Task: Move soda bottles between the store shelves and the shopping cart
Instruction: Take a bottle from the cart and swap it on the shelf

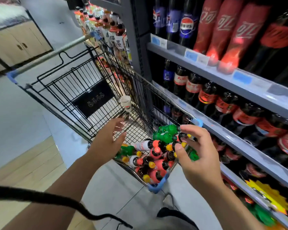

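A black wire shopping cart [76, 90] stands beside the store shelves [223, 75]. Several small soda bottles [156, 156] lie piled in its near end: green ones [166, 133], red-labelled cola and white-labelled ones. My left hand [106, 140] hovers over the cart's near left rim with fingers spread and nothing in it. My right hand [198, 155] hangs above the pile with loosely curled fingers, its fingertips close to a dark bottle with a yellow cap [178, 143]; no grip shows. The shelves hold rows of large red cola bottles [223, 30] and blue ones [186, 25].
A white paper cup [126, 102] sits in the cart's far end near the folded child seat [90, 97]. Tea bottles [113, 34] fill a shelf further down the aisle. Wooden cabinets [20, 45] stand at the far left. A dark cord [56, 201] crosses the bottom left.
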Available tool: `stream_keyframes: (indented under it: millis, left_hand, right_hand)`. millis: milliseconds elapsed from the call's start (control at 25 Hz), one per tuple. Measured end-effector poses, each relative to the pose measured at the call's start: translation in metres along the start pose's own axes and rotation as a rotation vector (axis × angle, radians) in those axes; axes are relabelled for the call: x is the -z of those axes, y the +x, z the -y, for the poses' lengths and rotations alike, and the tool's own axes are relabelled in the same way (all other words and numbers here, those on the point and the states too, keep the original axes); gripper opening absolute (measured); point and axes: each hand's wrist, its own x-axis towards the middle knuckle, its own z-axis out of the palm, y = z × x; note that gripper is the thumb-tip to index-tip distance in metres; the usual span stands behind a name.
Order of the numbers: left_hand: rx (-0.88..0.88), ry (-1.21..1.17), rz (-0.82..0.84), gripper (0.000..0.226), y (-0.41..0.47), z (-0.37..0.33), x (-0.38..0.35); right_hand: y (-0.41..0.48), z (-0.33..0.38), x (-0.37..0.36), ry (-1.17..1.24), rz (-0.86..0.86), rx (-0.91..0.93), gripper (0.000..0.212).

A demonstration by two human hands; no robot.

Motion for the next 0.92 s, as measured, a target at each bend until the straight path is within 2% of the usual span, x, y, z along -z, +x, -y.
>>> stream_keyframes:
  millis: [120, 280, 440, 680, 920]
  left_hand:
    - [0.033, 0.011, 0.027, 0.044, 0.031, 0.013, -0.012]
    - [0.059, 0.003, 0.084, 0.049, 0.063, 0.025, -0.033]
    - [0.016, -0.005, 0.198, 0.05, 0.088, 0.043, -0.049]
    - [-0.056, 0.018, 0.453, 0.052, 0.135, 0.077, -0.082]
    - [-0.173, 0.25, 0.757, 0.073, 0.175, 0.126, -0.146]
  right_hand:
    - [0.021, -0.026, -0.013, -0.017, 0.025, 0.046, 0.038]
    - [0.048, -0.046, -0.024, -0.042, 0.107, -0.02, 0.041]
    - [0.057, -0.058, -0.037, -0.03, 0.076, -0.092, 0.04]
    - [0.054, -0.086, -0.071, -0.11, -0.103, -0.176, 0.037]
    - [0.038, -0.13, -0.125, -0.095, -0.32, -0.295, 0.037]
